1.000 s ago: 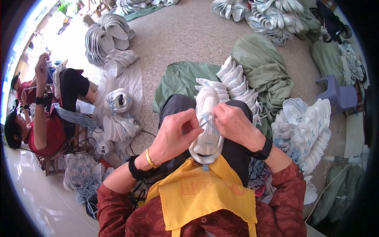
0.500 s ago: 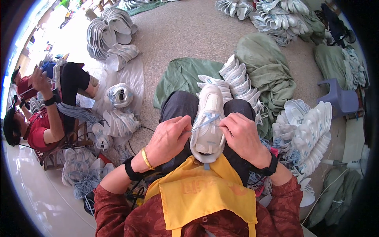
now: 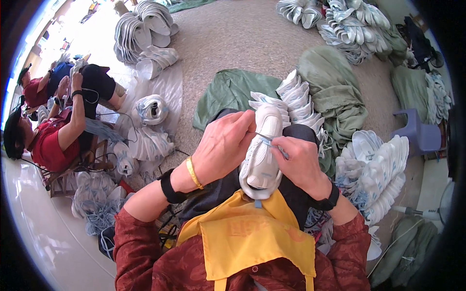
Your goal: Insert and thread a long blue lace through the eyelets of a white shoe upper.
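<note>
A white sneaker (image 3: 260,162) lies over my lap, toe pointing away from me and heel toward my yellow apron (image 3: 257,237). Across its upper runs a light blue shoelace (image 3: 264,138). My left hand (image 3: 225,143) is raised at the shoe's left side, thumb and fingers pinched on one stretch of the lace near the toe. On the other side, my right hand (image 3: 300,162) pinches the lace close against the upper; its fingertips partly cover it. The sneaker's opening faces up.
Stacked white shoe uppers (image 3: 376,172) stand to my right, beside a purple stool (image 3: 416,132). Ahead are more uppers (image 3: 301,99) and green sacks (image 3: 335,92). At left, a co-worker in a red shirt (image 3: 60,138) sits near piled uppers (image 3: 148,145). A fan (image 3: 444,206) is far right.
My left hand has moved up and right toward the toe, pulling the lace with it. My right hand has drawn in against the shoe. The sneaker sits slightly farther right in view.
</note>
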The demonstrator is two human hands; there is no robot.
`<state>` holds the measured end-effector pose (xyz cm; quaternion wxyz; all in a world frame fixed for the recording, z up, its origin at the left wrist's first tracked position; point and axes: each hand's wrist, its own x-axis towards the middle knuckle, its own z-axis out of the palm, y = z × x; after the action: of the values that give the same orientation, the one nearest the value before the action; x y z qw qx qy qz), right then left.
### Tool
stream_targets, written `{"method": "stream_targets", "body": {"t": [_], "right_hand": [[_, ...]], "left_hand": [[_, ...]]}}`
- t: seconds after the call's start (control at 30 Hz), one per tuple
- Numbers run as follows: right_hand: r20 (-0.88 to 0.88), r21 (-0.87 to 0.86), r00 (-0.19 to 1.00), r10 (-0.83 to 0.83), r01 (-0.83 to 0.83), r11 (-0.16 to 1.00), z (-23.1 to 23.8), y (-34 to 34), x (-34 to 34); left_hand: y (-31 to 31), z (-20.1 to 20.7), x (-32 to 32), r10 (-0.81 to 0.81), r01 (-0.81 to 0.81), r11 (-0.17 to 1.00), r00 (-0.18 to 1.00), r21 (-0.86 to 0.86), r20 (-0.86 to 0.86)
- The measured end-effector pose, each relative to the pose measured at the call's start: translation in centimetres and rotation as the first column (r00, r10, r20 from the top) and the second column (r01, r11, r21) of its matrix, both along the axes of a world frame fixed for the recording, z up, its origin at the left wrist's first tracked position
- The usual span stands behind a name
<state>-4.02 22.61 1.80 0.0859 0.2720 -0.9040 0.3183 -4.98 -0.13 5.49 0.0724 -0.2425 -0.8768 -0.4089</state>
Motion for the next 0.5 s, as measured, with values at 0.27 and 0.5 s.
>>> {"method": "stream_targets", "body": {"t": [0.27,0.5], "right_hand": [[-0.109,0.278,0.981,0.163,-0.127,0.952,-0.5,-0.8,-2.1],[-0.182,0.305,0.950,0.255,-0.192,0.933,-1.3,-0.6,-3.0]], "left_hand": [[-0.2,-0.7,-0.8,0.022,-0.022,0.999,1.000,-0.035,-0.007],[-0.6,-1.2,-0.7,0.019,-0.019,1.000,1.000,-0.022,0.004]]}}
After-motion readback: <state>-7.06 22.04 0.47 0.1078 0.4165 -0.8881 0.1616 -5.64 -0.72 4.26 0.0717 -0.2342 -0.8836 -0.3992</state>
